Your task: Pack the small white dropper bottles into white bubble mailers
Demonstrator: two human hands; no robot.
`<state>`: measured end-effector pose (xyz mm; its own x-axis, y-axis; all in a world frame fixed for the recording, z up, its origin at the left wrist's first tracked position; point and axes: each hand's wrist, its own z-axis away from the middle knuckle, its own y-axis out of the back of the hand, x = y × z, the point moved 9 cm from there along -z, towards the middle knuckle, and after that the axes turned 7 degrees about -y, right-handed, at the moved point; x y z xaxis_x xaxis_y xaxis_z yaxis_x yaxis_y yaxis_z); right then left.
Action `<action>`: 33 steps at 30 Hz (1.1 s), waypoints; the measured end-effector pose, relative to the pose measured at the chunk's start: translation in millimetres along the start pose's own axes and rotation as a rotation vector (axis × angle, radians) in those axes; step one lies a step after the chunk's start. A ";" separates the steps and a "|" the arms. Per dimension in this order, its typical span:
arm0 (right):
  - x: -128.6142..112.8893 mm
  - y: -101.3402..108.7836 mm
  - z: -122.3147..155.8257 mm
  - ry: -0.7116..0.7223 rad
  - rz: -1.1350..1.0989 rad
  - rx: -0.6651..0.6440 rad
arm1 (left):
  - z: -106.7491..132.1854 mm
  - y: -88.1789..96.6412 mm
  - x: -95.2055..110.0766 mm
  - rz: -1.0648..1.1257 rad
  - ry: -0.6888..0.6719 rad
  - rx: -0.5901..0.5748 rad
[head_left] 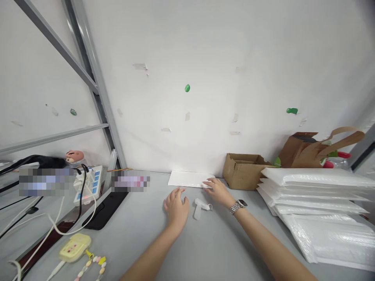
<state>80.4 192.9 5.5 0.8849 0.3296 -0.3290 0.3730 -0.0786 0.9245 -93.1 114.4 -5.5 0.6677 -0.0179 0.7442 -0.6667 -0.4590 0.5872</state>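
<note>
A flat white rectangular piece, perhaps a card or thin box, lies on the grey table against the wall. My right hand, wearing a metal-band watch, has its fingertips at the right end of this white piece, fingers stretched out. Just in front of its left part, my left hand hovers over or rests on the tabletop, fingers slightly bent and apart, holding nothing. Between the two hands lies a small white strip-like object with a little ring at one end; its kind is unclear.
On the right stand a stack of white bubble mailers, an open cardboard box and a brown paper bag. To the left are a power strip with cables, a black slab, and a yellow case with a beaded strap.
</note>
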 end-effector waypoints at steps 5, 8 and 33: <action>6.2 -8.5 6.9 0.021 0.147 0.045 | 0.4 -9.3 2.2 0.000 -0.087 -0.031; 0.5 -6.0 11.6 0.030 0.203 0.091 | -0.3 -14.5 8.4 0.143 -0.205 -0.061; 141.9 213.5 136.7 -0.231 0.895 0.806 | 28.1 -14.7 46.3 0.397 -0.334 -0.184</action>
<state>323.8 94.3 129.8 0.9155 -0.3081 0.2589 -0.3990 -0.7782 0.4850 -43.1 95.3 11.4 0.4022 -0.4528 0.7958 -0.9156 -0.1974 0.3504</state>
